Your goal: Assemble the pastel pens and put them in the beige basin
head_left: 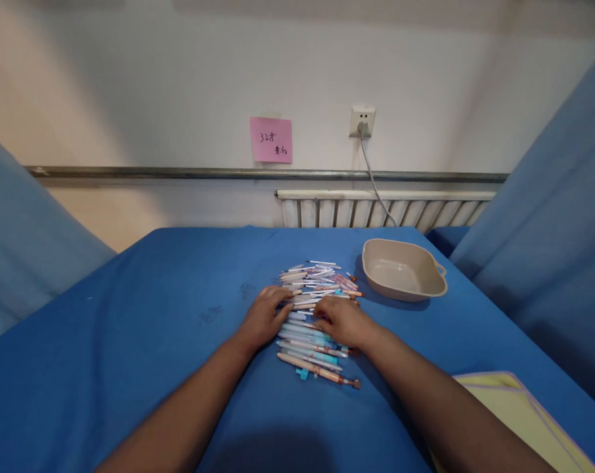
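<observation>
On the blue-covered table a stack of pens [307,348] lies in rough rows, with thin white refill-like sticks [310,270] at its far end. At the left ends of the pens rests my left hand [265,318], its thumb and fingers apart and touching the pile. My right hand [349,322] is over the pile's right side, fingers curled in on a pen; its fingertips are partly hidden. Nearest to me is an orange-brown pen [317,370] with a brown end. A small blue clip-like piece [302,374] lies beside it.
A beige basin [400,266] with a handle stands to the right of the pens. A yellow cloth [514,401] with a purple edge lies at the near right. Blue curtains [548,223] hang on both sides. A radiator [347,210] and a plugged-in cord [371,174] are behind.
</observation>
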`<action>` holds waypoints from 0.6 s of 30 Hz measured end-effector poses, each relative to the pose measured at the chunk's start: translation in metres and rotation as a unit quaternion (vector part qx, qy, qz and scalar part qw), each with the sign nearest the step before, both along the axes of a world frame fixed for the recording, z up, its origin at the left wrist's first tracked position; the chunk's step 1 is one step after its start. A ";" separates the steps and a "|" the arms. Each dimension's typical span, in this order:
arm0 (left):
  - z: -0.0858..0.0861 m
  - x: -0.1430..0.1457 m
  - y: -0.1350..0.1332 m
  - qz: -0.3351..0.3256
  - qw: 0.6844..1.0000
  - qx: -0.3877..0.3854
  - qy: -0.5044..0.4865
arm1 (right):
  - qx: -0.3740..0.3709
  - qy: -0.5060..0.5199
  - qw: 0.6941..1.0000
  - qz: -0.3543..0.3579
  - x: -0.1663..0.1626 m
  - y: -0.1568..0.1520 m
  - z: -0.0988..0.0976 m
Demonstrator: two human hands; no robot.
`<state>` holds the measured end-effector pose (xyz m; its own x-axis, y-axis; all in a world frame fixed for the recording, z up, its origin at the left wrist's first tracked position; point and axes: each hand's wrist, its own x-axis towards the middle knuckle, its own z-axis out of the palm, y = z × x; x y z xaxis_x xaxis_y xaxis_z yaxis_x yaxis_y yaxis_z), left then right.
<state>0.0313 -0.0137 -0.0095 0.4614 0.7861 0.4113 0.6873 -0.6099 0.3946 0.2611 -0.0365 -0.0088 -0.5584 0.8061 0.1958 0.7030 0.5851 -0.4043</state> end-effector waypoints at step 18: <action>0.014 0.006 -0.015 -0.058 0.997 -0.055 0.011 | -0.098 0.175 0.979 -0.014 -0.001 0.007 -0.007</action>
<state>0.0374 -0.0291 0.0047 0.5593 0.7672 0.3141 0.6248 -0.6391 0.4486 0.2597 -0.0298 -0.0156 -0.4619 0.8614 0.2112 0.5152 0.4545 -0.7267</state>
